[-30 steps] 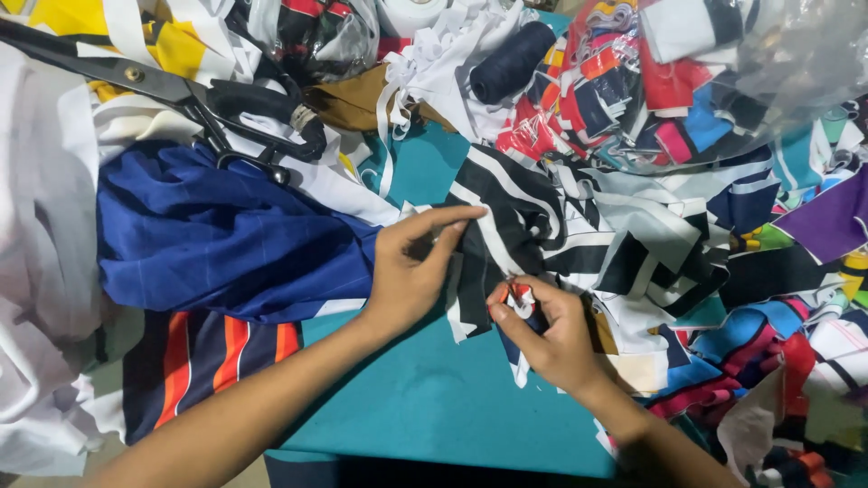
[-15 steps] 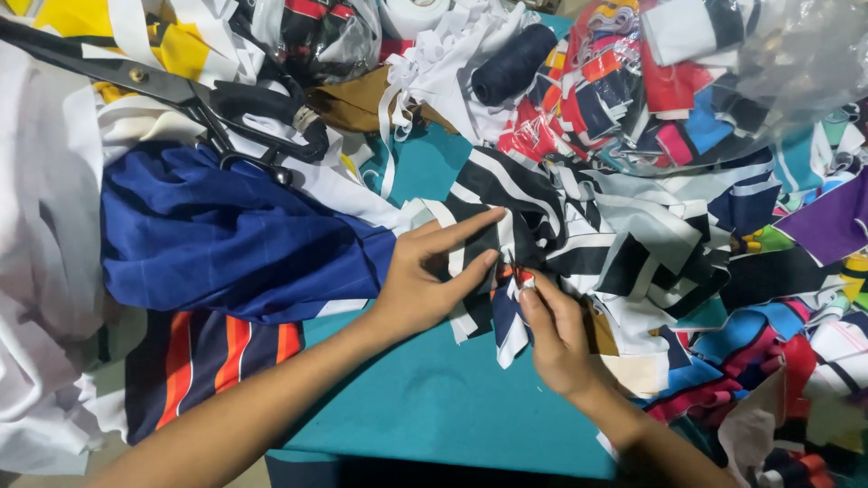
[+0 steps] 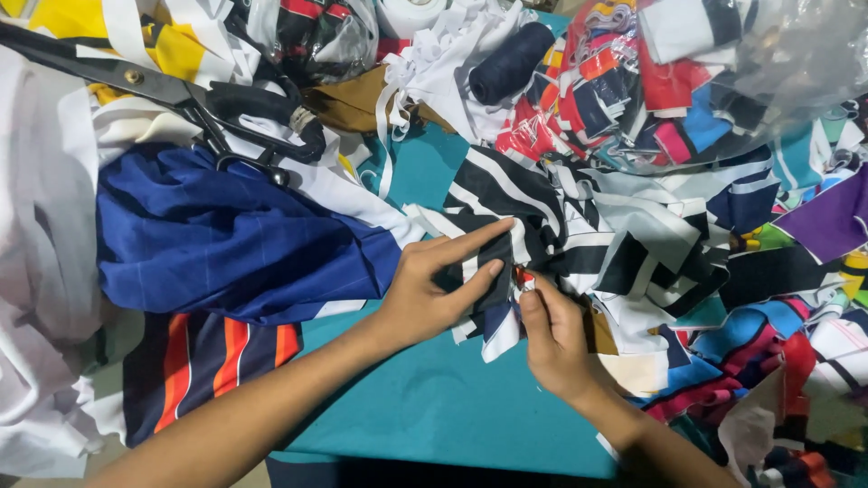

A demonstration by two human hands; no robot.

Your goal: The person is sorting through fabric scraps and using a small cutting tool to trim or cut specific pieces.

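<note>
A bench covered in a teal cloth (image 3: 434,407) fills the view, its bare part showing at 6 o'clock and almost everything else buried under fabric; nothing of the room beyond it can be seen. At the centre the left hand (image 3: 434,289) pinches a black-and-white striped fabric scrap (image 3: 502,271) between thumb and outstretched fingers, closed around its edge. The right hand (image 3: 551,339), just beside it at 5 o'clock, grips the lower end of the same scrap with fingers curled, thumb pressed on the cloth. The scrap joins a heap of black-and-white striped strips (image 3: 633,244) spreading toward 3 o'clock. At 9 o'clock lies a crumpled blue cloth (image 3: 226,235), with a navy piece striped in orange (image 3: 217,361) below it and white fabric (image 3: 45,226) at the far edge. Large black-handled shears (image 3: 181,99) rest on the pile at 10 o'clock. At 12 o'clock sit a dark blue thread spool (image 3: 511,63) and white strips (image 3: 434,68); at 1 o'clock a clear plastic bag of coloured scraps (image 3: 687,81).
</note>
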